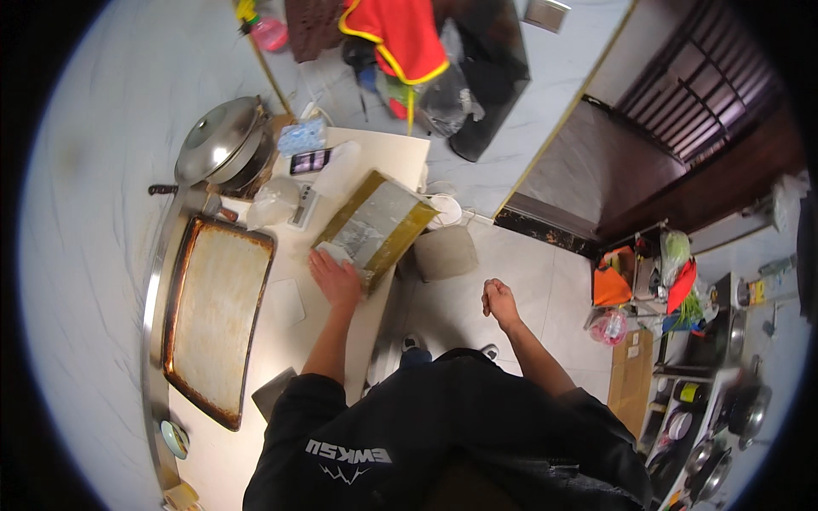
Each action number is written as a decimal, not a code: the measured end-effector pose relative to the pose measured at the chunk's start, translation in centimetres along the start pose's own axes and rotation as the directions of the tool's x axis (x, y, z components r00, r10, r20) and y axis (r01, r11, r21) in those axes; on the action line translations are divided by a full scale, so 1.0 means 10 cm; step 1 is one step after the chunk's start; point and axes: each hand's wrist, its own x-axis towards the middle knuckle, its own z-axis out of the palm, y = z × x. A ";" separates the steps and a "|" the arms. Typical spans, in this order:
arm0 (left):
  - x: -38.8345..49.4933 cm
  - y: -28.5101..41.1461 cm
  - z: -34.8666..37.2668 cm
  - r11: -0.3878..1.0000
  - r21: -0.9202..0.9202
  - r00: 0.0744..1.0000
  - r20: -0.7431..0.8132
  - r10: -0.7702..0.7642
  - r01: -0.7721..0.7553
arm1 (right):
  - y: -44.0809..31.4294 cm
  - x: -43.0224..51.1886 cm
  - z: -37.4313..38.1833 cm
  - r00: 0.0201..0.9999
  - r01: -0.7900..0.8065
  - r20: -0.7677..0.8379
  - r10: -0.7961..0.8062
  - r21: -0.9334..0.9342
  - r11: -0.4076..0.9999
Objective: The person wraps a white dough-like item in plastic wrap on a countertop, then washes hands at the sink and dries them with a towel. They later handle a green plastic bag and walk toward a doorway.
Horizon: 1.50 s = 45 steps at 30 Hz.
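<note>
My left hand [335, 278] lies at the near left end of a grey board [374, 220] with yellow-brown bands along both long sides. Under its fingers is a white flat piece [334, 251], perhaps a scraper, partly covered by the hand. Whitish smears mark the board's grey face, and the board sits at a slant near the table's right edge. Over the floor, apart from the table, my right hand [500, 303] has its fingers curled, with nothing visible in it.
A rust-edged baking tray [214, 319] rests on the white table [281, 358]. Farther back are a kitchen scale [303, 205], a plastic bag [275, 201], a phone [310, 161] and a lidded pan [220, 144]. A stool [446, 252] stands right of the table; loaded shelves [677, 409] line the right side.
</note>
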 end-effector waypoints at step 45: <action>-2.93 6.35 3.30 0.908 -0.366 0.454 0.786 0.419 -0.205 | 1.68 -3.74 -5.93 0.202 0.636 -0.796 0.571 0.549 0.542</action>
